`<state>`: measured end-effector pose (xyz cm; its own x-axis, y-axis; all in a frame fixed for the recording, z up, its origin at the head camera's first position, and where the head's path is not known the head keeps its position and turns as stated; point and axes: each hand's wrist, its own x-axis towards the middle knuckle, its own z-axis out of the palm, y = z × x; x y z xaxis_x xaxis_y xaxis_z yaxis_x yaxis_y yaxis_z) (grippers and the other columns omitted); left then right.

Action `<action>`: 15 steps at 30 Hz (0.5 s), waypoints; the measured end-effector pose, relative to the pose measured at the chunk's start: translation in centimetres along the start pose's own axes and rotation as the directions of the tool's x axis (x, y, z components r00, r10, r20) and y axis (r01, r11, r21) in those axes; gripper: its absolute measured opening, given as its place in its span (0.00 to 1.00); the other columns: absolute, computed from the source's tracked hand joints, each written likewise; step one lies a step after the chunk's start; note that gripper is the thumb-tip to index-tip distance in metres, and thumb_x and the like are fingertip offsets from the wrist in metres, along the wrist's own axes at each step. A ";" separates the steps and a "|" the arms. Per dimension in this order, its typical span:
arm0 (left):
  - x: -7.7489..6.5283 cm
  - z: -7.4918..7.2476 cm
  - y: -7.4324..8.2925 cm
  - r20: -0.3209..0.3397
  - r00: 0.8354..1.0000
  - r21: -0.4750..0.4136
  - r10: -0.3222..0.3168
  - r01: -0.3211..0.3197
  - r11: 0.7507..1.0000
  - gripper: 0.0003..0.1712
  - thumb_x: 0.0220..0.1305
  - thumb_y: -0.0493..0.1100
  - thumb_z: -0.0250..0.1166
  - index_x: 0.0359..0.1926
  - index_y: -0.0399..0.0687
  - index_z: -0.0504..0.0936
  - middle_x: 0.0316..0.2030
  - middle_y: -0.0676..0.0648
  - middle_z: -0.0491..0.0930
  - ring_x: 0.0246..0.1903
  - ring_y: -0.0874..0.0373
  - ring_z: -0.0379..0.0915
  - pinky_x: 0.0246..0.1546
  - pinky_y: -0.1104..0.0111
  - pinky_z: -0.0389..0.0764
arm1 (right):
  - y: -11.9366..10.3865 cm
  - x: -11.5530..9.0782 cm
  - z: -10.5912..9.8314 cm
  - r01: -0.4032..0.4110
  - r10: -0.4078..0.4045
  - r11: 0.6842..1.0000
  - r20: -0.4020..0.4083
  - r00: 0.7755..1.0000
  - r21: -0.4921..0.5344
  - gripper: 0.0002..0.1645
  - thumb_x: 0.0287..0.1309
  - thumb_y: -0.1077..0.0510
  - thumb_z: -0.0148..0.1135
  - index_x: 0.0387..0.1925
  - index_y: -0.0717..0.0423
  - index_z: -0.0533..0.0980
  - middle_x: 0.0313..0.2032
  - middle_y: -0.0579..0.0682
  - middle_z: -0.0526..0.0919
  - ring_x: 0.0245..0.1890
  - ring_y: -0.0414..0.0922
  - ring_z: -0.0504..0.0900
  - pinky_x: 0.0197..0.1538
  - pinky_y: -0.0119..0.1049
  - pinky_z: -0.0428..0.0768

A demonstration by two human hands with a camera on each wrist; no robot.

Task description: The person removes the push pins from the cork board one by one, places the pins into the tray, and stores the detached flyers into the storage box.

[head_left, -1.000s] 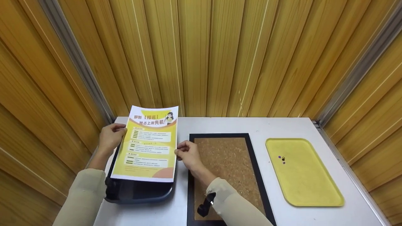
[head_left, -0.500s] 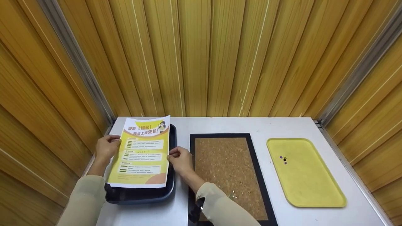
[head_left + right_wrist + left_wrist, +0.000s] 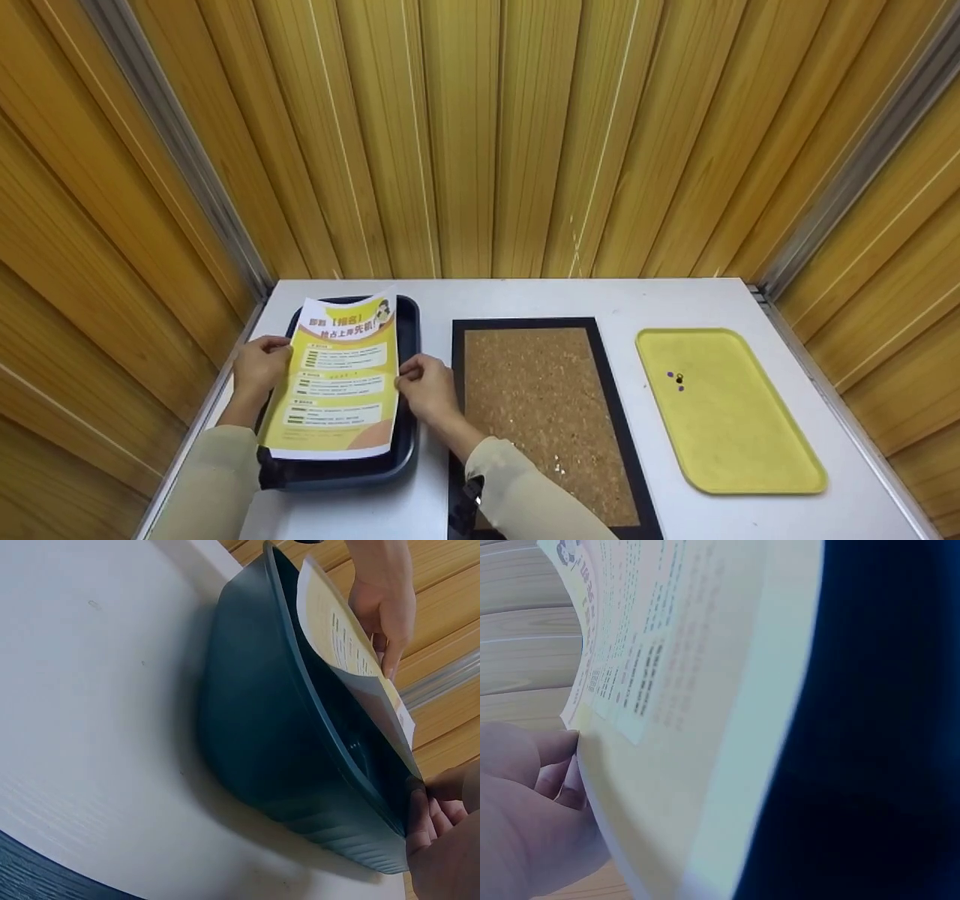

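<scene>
A yellow-and-white printed flyer [image 3: 337, 386], bowed slightly, is held at both long edges over a dark blue plastic basin [image 3: 409, 442]. My left hand [image 3: 259, 369] pinches the flyer's left edge; in the left wrist view that hand [image 3: 536, 802] has thumb and fingers on the paper's rim. On the opposite side my right hand [image 3: 429, 388] pinches the right edge. From the right wrist view, the flyer [image 3: 337, 622] sits tilted at the level of the basin's rim [image 3: 300, 682], partly within its opening. The paper hides most of the basin's inside.
A cork board [image 3: 540, 405] in a black frame lies beside the basin, with a few small shiny bits on it. Farther right is a yellow tray [image 3: 742, 427] holding several small pins [image 3: 679, 379]. Wooden panels [image 3: 465, 150] rise behind the white table [image 3: 615, 300].
Both hands have lowered the flyer toward the basin, shifting it slightly left at first. More of the basin's far and right rim shows now. Both hands still pinch the paper.
</scene>
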<state>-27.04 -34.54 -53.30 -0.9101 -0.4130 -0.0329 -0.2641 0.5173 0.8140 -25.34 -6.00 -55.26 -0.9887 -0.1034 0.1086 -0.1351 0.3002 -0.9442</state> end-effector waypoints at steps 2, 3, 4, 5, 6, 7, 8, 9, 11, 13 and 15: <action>0.0 0.0 0.0 -0.001 1.000 -0.007 0.015 -0.015 1.000 0.18 0.73 0.38 0.61 0.55 0.28 0.83 0.45 0.33 0.84 0.40 0.48 0.79 0.31 0.72 0.76 | 0.0 0.0 -0.1 0.010 -0.010 1.000 0.001 1.000 -0.010 0.05 0.57 0.71 0.71 0.33 0.60 0.83 0.27 0.45 0.84 0.28 0.35 0.81 0.33 0.29 0.82; -0.1 0.0 0.1 -0.005 1.000 -0.010 0.020 -0.020 1.000 0.18 0.73 0.38 0.61 0.55 0.28 0.84 0.45 0.33 0.84 0.40 0.48 0.79 0.31 0.72 0.76 | 0.0 -0.1 -0.1 0.017 -0.017 1.000 0.003 1.000 -0.013 0.05 0.57 0.71 0.71 0.33 0.61 0.83 0.27 0.45 0.84 0.28 0.35 0.81 0.33 0.29 0.82; -0.1 0.0 0.1 -0.008 1.000 -0.012 0.024 -0.024 1.000 0.18 0.72 0.38 0.61 0.55 0.28 0.84 0.44 0.33 0.84 0.40 0.48 0.79 0.31 0.72 0.76 | 0.0 -0.1 -0.1 0.022 -0.022 1.000 0.004 1.000 -0.014 0.05 0.56 0.71 0.71 0.34 0.61 0.83 0.27 0.45 0.84 0.28 0.35 0.81 0.33 0.29 0.82; -0.1 0.0 0.1 -0.009 1.000 -0.014 0.027 -0.027 1.000 0.18 0.72 0.38 0.61 0.54 0.28 0.84 0.44 0.33 0.85 0.40 0.48 0.79 0.31 0.72 0.75 | 0.0 -0.1 -0.1 0.028 -0.028 0.999 0.006 1.000 -0.016 0.05 0.56 0.71 0.71 0.34 0.62 0.83 0.27 0.45 0.84 0.27 0.35 0.81 0.33 0.28 0.82; -0.2 0.0 0.2 -0.010 1.000 -0.016 0.028 -0.028 0.999 0.18 0.72 0.38 0.61 0.55 0.27 0.84 0.44 0.33 0.85 0.40 0.48 0.79 0.31 0.72 0.75 | -0.1 -0.1 -0.1 0.031 -0.031 0.999 0.006 1.000 -0.018 0.04 0.56 0.71 0.71 0.34 0.62 0.83 0.27 0.45 0.84 0.27 0.35 0.81 0.33 0.28 0.81; -0.2 -0.1 0.2 -0.009 1.000 -0.015 0.020 -0.020 1.000 0.18 0.73 0.38 0.61 0.55 0.28 0.84 0.45 0.33 0.85 0.40 0.48 0.79 0.31 0.72 0.75 | -0.1 -0.2 -0.1 0.029 -0.029 0.999 0.006 1.000 -0.019 0.04 0.56 0.71 0.71 0.34 0.63 0.83 0.27 0.45 0.84 0.27 0.35 0.81 0.32 0.28 0.81; -0.2 -0.1 0.2 -0.007 1.000 -0.019 0.012 -0.012 1.000 0.18 0.73 0.38 0.61 0.56 0.29 0.84 0.46 0.33 0.85 0.41 0.48 0.79 0.32 0.73 0.76 | -0.2 -0.2 -0.1 0.030 -0.030 0.999 0.004 1.000 -0.018 0.04 0.56 0.71 0.71 0.34 0.63 0.83 0.27 0.45 0.84 0.27 0.35 0.81 0.32 0.28 0.81; -0.2 0.0 0.3 -0.006 1.000 -0.032 0.008 -0.008 0.999 0.18 0.74 0.38 0.60 0.56 0.28 0.84 0.47 0.33 0.85 0.42 0.48 0.80 0.32 0.73 0.77 | -0.2 -0.2 -0.1 0.030 -0.030 0.999 0.000 1.000 -0.018 0.04 0.56 0.71 0.71 0.34 0.63 0.83 0.27 0.45 0.84 0.27 0.35 0.81 0.31 0.28 0.81; -0.2 0.0 0.3 -0.007 1.000 -0.066 0.005 -0.005 0.998 0.18 0.76 0.37 0.59 0.58 0.28 0.83 0.48 0.32 0.85 0.43 0.49 0.81 0.32 0.75 0.79 | -0.2 -0.2 -0.1 0.024 -0.024 0.999 -0.008 1.000 -0.023 0.04 0.56 0.70 0.71 0.34 0.63 0.83 0.26 0.45 0.84 0.27 0.35 0.80 0.31 0.28 0.81; -0.2 0.1 0.4 -0.010 1.000 -0.095 0.001 -0.002 0.995 0.18 0.77 0.37 0.59 0.59 0.28 0.83 0.49 0.31 0.85 0.43 0.50 0.81 0.32 0.78 0.80 | -0.3 -0.2 -0.1 0.022 -0.022 0.999 -0.017 1.000 -0.030 0.05 0.56 0.70 0.72 0.33 0.63 0.83 0.26 0.44 0.84 0.26 0.35 0.80 0.30 0.28 0.81; -0.2 0.1 0.5 -0.017 1.000 -0.117 0.007 -0.009 0.993 0.18 0.78 0.36 0.59 0.58 0.27 0.83 0.50 0.31 0.85 0.43 0.51 0.82 0.32 0.78 0.81 | -0.3 -0.2 -0.1 0.013 -0.014 0.999 -0.022 1.000 -0.034 0.05 0.56 0.69 0.73 0.34 0.63 0.82 0.26 0.44 0.83 0.26 0.35 0.80 0.30 0.28 0.81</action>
<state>-27.03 -34.07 -52.96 -0.9065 -0.4217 -0.0176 -0.2169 0.4297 0.8766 -25.10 -5.96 -54.93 -0.9879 -0.0870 0.1283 -0.1501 0.3309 -0.9316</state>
